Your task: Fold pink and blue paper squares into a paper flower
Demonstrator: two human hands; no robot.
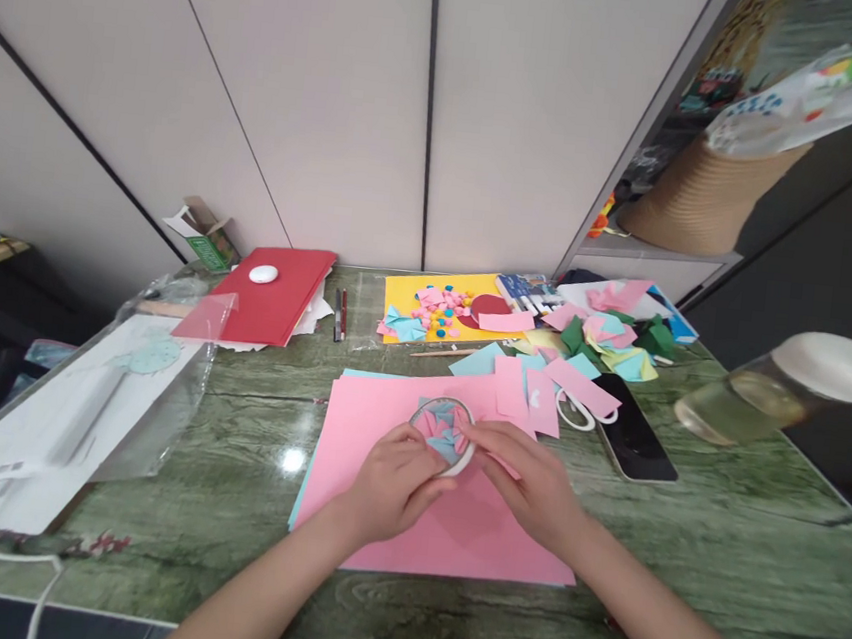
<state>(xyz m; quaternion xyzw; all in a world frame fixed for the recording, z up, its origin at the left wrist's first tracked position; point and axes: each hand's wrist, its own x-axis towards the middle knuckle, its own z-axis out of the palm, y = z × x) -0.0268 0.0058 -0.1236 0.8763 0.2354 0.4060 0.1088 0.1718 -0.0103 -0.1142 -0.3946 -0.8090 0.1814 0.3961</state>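
Over a stack of pink paper [376,445], both hands hold a white tape-roll-like ring [461,464] slightly above the sheets. Folded pink and light-blue paper [446,430] sits inside the ring. My left hand [399,480] is closed on the ring's left and lower edge, with its fingers reaching over the rim. At the right edge, my right hand [531,478] pinches the rim beside the pink folds. Its fingertips partly cover that side, so whether they also grip the paper is hard to tell.
White-handled scissors [575,411] lie under pink strips near a phone [641,436]. Behind are folded paper pieces [610,332] and a yellow sheet [398,292] with small coloured balls. A jar [735,395] stands right, a red folder [270,294] and white glue gun [85,417] left.
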